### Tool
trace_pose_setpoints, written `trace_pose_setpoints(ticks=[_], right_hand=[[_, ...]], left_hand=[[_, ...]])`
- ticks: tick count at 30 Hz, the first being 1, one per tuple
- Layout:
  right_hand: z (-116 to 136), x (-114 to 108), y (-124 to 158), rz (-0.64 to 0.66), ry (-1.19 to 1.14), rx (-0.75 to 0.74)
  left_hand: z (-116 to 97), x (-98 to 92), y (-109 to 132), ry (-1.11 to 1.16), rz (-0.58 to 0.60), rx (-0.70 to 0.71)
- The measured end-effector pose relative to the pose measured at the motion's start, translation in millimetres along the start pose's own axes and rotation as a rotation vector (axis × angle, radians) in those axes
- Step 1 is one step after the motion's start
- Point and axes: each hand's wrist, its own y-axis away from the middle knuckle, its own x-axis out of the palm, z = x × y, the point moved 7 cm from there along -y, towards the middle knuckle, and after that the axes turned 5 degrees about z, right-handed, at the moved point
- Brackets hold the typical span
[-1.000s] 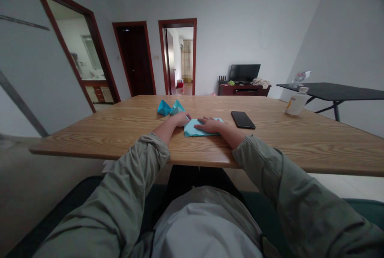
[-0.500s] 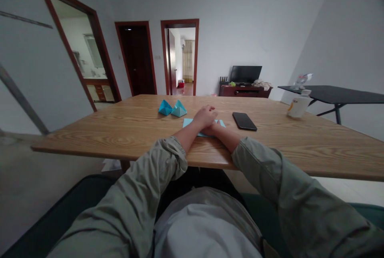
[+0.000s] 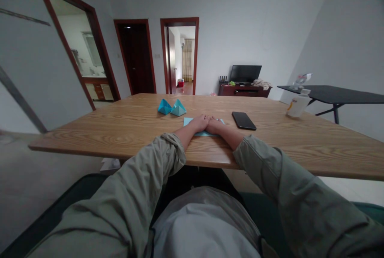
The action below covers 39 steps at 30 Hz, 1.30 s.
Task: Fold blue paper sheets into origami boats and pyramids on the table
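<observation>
Left hand has come down from its raised spot and now lies flat beside the right hand, the two touching at the fingertips. Both rest on a light blue paper sheet, which looks folded, though the hands hide most of it. Just beyond sit a blue paper pyramid and a paler paper pyramid, mid-table, with a phone to the right.

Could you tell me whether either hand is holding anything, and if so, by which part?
Nothing seems gripped: the left hand and the right hand lie flat on the light blue paper.
</observation>
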Motion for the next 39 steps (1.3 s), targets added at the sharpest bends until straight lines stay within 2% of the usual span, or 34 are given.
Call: trace_pose_setpoints(ticks=[3,6,10,13,18,23,26,28,32,39], right_hand=[[-10,2,-5,0.004,-0.011,0.038],[-19,3,-7,-0.01,0.001,0.034],[-33,6,-10,-0.012,0.021,0.046],[-44,7,-12,-0.021,0.019,0.074],[-50,6,-13,-0.001,0.008,0.063],[-55,0,-13,0.063,-0.021,0.032],[-59,-2,-13,0.073,-0.04,0.008],[-60,-3,-13,0.066,-0.034,0.013],[-57,-6,-10,0.072,-0.031,0.013],[-54,-10,-3,0.055,-0.047,-0.009]], left_hand=[[7,2.7,5,-0.21,0.1,0.049],[25,-2.2,13,-0.372,0.169,0.011],[47,-14.2,25,-0.477,0.263,-0.022],[53,-22.3,33,-0.504,0.291,-0.031],[57,-32.8,39,-0.475,0.339,-0.06],[66,-57.1,55,-0.246,0.536,0.018],[67,-71.7,67,-0.107,0.615,0.089],[65,-74.7,71,-0.104,0.635,0.094],[57,-68.5,71,-0.161,0.652,0.098],[56,-70.9,69,-0.11,0.587,0.108]])
